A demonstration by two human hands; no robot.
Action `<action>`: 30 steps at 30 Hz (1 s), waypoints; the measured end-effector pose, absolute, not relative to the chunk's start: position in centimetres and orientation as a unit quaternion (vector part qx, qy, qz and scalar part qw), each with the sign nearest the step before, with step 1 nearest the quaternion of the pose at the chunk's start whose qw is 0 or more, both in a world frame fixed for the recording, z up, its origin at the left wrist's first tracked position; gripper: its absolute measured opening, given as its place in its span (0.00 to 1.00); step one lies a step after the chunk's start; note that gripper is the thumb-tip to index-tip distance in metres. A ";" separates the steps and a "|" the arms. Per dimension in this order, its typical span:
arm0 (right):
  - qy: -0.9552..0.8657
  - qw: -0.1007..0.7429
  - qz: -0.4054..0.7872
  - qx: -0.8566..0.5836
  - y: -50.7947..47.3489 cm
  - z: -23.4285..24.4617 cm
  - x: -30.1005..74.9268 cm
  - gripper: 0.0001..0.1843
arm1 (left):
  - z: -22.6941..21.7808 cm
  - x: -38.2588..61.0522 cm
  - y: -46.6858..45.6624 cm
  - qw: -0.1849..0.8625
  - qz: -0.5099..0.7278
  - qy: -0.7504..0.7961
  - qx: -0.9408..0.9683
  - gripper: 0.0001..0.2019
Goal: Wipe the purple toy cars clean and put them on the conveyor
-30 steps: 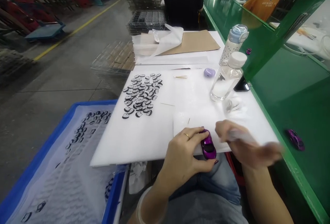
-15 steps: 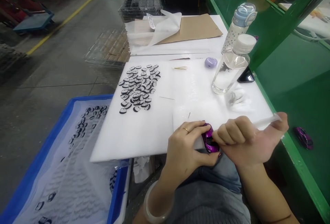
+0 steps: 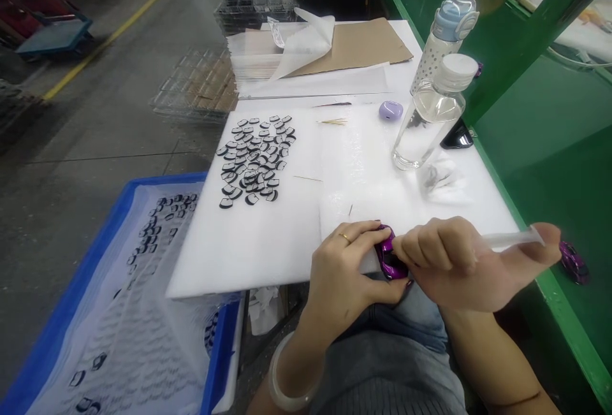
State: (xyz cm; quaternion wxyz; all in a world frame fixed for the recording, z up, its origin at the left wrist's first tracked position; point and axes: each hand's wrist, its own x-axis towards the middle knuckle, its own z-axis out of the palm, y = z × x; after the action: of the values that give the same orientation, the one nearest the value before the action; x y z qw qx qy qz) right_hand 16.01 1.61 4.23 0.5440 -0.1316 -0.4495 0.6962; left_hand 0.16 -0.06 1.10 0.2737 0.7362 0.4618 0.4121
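My left hand (image 3: 347, 271) is closed around a small purple toy car (image 3: 392, 262), its fingers along the far end and its thumb at the near end. My right hand (image 3: 459, 262) presses its curled fingers against the car's right side. From that fist a thin whitish strip (image 3: 511, 238) stretches out to the outstretched thumb; its exact kind is unclear. Whatever the right fingertips touch inside the car is hidden. Both hands are over the near edge of the white foam-topped table (image 3: 258, 255).
Many small black-rimmed clear pieces (image 3: 253, 160) lie on the table's left. A water bottle (image 3: 430, 115), a dotted flask (image 3: 442, 39), a purple case (image 3: 391, 110) and crumpled tissue (image 3: 442, 176) stand right. A blue crate (image 3: 119, 211) is at lower left; another purple car (image 3: 574, 262) lies at right.
My right thumb has swung outward to the right, and the whitish strip reaches farther with it. My left hand keeps its hold on the toy car. The view has shifted slightly.
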 end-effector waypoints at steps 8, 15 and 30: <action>-0.488 0.554 0.654 -0.165 0.2 4.6 16.2 0.31 | 1.0 0.4 0.1 0.247 0.406 0.472 0.742 0.24; -0.487 0.550 0.645 -0.211 -0.2 5.2 16.3 0.34 | 0.8 0.6 0.0 0.229 0.411 0.479 0.741 0.27; -0.509 0.502 0.601 -0.358 0.1 7.8 15.5 0.32 | 0.5 1.0 -0.2 0.209 0.403 0.486 0.747 0.24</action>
State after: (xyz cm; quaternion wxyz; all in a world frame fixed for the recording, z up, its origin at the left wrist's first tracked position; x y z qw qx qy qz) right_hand 15.48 0.08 7.84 0.5022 -0.3580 -0.5088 0.6007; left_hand 0.97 -0.23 0.54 0.2088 0.7469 0.4863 0.4027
